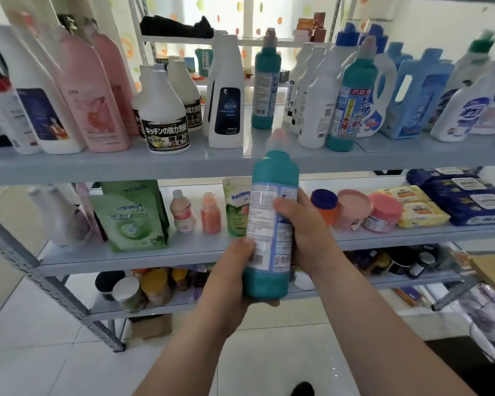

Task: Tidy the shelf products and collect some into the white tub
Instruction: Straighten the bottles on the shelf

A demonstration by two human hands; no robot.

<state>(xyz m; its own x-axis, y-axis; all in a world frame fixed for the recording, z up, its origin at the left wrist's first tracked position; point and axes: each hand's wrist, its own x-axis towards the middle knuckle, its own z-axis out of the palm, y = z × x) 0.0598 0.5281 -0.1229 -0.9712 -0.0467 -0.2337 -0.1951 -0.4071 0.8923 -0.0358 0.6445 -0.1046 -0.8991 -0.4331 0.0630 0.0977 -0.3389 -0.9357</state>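
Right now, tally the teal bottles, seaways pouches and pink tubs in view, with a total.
Teal bottles: 3, one held
Seaways pouches: 3
Pink tubs: 2
Total: 8

Head view, facing forward-down, close to shelf (240, 164).

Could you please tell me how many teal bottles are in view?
3. One teal bottle sits in the left hand and right hand; a second bottle stands mid upper shelf; a third bottle further right, beside white bottles. Others may be hidden.
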